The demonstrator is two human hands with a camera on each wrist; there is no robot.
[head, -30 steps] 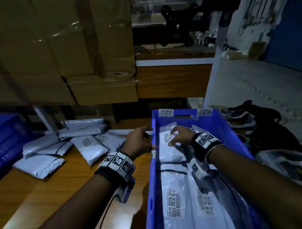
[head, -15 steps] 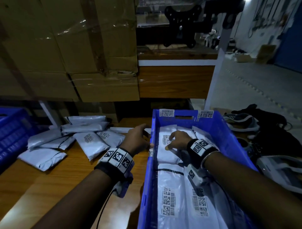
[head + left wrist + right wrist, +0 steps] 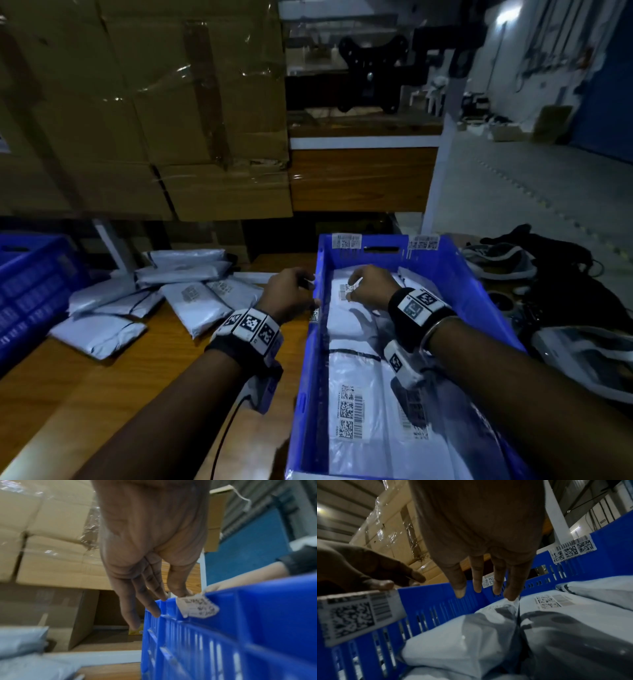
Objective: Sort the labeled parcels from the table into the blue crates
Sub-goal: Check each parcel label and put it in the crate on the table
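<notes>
head: above, looking forward and down over table (image 3: 102, 387) and blue crate (image 3: 479, 301) | left wrist: close, low outside crate's left wall (image 3: 223, 649), facing far | right wrist: close, inside crate, facing far | shared: crate's left wall

Dim, bluish head view; wrist views blurred, edges warped.
</notes>
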